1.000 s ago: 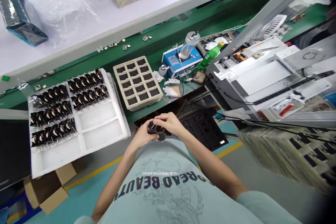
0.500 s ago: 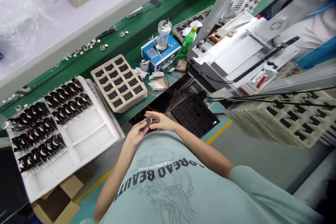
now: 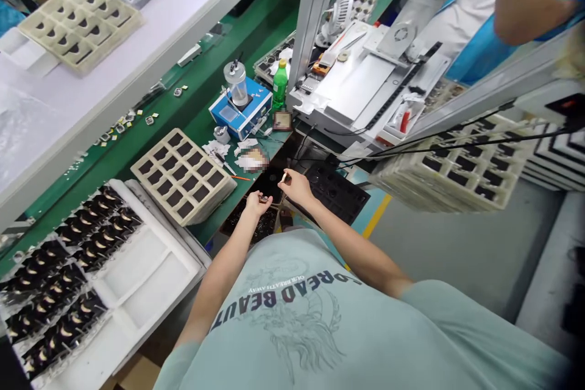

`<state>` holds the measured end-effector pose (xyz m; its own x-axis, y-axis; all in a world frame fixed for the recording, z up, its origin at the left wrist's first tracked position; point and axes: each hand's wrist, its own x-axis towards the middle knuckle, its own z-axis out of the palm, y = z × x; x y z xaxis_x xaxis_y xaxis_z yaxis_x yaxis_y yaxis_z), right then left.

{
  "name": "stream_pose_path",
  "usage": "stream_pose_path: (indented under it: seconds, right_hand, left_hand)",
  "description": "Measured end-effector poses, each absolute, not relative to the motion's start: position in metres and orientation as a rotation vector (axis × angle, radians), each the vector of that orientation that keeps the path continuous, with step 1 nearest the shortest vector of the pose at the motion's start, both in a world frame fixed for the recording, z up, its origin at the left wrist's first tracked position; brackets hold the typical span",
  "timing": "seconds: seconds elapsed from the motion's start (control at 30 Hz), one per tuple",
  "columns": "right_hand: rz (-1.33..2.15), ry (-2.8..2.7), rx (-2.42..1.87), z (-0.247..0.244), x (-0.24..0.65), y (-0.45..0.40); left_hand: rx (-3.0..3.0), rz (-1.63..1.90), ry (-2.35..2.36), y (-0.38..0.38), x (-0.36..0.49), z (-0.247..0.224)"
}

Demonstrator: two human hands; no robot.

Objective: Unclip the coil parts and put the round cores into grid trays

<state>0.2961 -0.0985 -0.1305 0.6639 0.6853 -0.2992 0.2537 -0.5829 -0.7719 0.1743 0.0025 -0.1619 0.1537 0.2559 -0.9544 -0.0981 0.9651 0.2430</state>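
- In the head view, the right hand (image 3: 299,189) pinches a small thin piece (image 3: 286,179) with its thumb and finger.
- The thin piece is turned almost edge-on, and its long way looks a bit slanted. Which side is its front is too small to tell.
- It sits at the fingertips, on the side facing the left hand (image 3: 259,203).
- The left hand has its fingers curled up around a little dark piece (image 3: 262,198), near the fingertips. I can't tell which way that one points.
- Both pieces are past the near edge of the green desk (image 3: 201,233), well apart from the tan tray (image 3: 185,178).
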Motion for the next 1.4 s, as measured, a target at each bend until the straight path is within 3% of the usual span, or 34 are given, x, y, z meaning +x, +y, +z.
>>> stream_pose_path:
  seconds: [0.23,0.47,0.7,0.9,1.4]
  right_hand:
    - [1.203,-0.114,-1.548,-0.129,0.303,-0.115]
    - [1.205,-0.489,-1.625,-0.111,0.288,-0.072]
    - [0.743,-1.418,-1.684,-0.086,0.231,0.028]
    - [0.686,-1.856,-1.649,-0.096,0.200,0.056]
    - [0.307,-1.978,-1.817,-0.122,0.180,0.023]
  left_hand:
    - [0.170,0.264,1.405,0.012,0.193,-0.178]
    - [0.268,0.331,1.339,-0.002,0.161,-0.155]
    - [0.337,0.417,1.223,-0.034,0.073,-0.106]
    - [0.255,0.589,1.088,-0.044,0.007,-0.077]
    - [0.149,0.818,1.026,-0.038,-0.028,-0.060]
